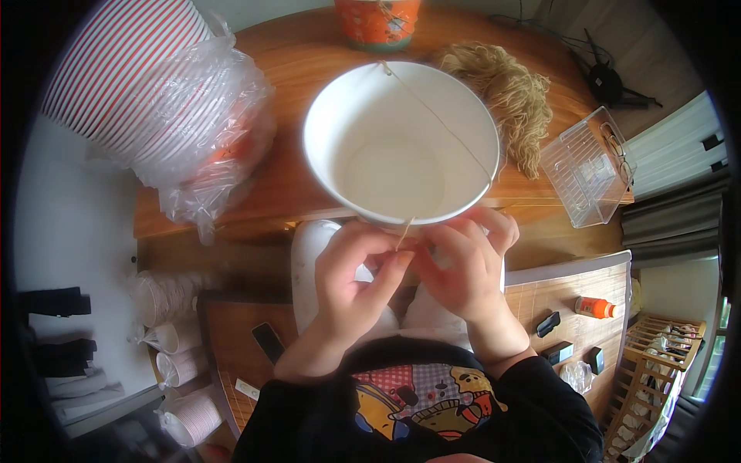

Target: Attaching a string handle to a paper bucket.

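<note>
A large white paper bucket stands tilted toward me at the table's near edge, its open mouth showing a bare inside. A thin tan string runs from a hole in its far rim across the mouth to the right side, and a short piece comes out at the near rim. Just below that rim, my left hand pinches the string between thumb and forefinger. Beside it, my right hand is closed, its thumb and fingers meeting at the same string end. The fingertips partly hide the string there.
Nested striped buckets in clear plastic fill the table's left. An orange bucket stands behind, a bundle of tan strings to the right, then a clear basket with glasses. Below lie a phone and an orange bottle.
</note>
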Motion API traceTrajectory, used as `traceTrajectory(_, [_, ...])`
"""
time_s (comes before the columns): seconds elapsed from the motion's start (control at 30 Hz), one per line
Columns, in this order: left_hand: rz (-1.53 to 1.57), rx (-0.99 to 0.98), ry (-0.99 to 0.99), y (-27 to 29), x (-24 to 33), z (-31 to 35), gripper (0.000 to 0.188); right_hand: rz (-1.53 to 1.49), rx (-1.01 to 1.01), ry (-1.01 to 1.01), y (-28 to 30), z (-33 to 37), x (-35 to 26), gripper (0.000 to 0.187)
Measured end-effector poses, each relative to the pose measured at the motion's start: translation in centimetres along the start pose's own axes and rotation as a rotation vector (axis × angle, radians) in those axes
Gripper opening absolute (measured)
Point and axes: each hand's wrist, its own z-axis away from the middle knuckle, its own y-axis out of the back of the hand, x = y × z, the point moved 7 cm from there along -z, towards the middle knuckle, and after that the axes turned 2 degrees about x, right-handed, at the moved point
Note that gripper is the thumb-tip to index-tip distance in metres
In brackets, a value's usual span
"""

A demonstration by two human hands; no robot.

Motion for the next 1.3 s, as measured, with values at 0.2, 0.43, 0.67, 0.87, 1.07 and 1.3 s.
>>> traceTrajectory(0.2, [-0.095, 0.023, -0.024, 0.0, 0.1, -0.3, 0.017, -0.002, 0.011, -0.009, 0.6, -0.2, 0.3, 0.044])
traceTrajectory(0.43, [-0.152, 0.054, -0.087, 0.2, 0.0, 0.0, 0.016, -0.183, 0.069, -0.011, 1.3, 0.2, 0.2, 0.046])
traceTrajectory(0.67, [0.297, 0.013, 0.343, -0.8, -2.5, 1.4, 0.019, -0.100, -0.001, 0.027, 1.5, 0.4, -0.3, 0.044])
traceTrajectory(0.87, [0.437, 0.044, 0.388, -2.0, -2.7, 1.5, 0.018, -0.067, 0.018, 0.069, 2.0, 0.4, -0.3, 0.040])
traceTrajectory(1.07, [0.619, 0.024, 0.440, -2.5, -3.3, 1.6, 0.019, -0.322, -0.032, -0.166, 1.9, 0.3, 1.2, 0.038])
traceTrajectory(1.3, [0.602, 0.026, 0.482, -2.7, -3.6, 1.6, 0.022, -0.499, 0.078, -0.252, 1.6, 0.9, 2.2, 0.044])
